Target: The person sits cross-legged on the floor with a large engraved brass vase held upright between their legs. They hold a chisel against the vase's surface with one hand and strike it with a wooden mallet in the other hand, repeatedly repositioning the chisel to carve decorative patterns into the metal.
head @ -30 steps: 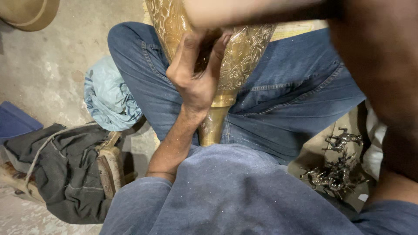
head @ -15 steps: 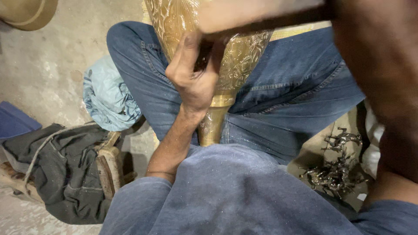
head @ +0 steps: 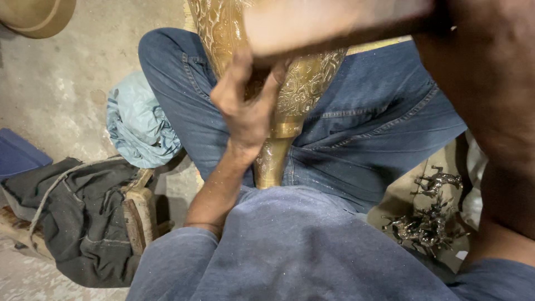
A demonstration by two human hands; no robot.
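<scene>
An engraved brass vase (head: 312, 83) lies between my legs in blue jeans, its narrow neck (head: 273, 161) pointing toward my body. My left hand (head: 245, 106) rests on the vase body, fingers pinched around a small dark tool that is mostly hidden. My right forearm fills the right edge, and my right hand (head: 446, 25) is near the top, badly blurred. From it a pale blurred bar (head: 334, 25) stretches left across the vase, just above my left hand. Its grip does not show.
A light blue cloth (head: 139, 122) lies crumpled by my left knee. Dark clothing (head: 78, 217) drapes over a low wooden stool (head: 139, 214) at the lower left. Small metal horse figurines (head: 429, 217) sit on the floor at the right. A tan rounded object (head: 36, 17) sits top left.
The blurred bar from my right hand has swung lower and further left over the vase. My left hand has stayed on the vase, shifting only slightly.
</scene>
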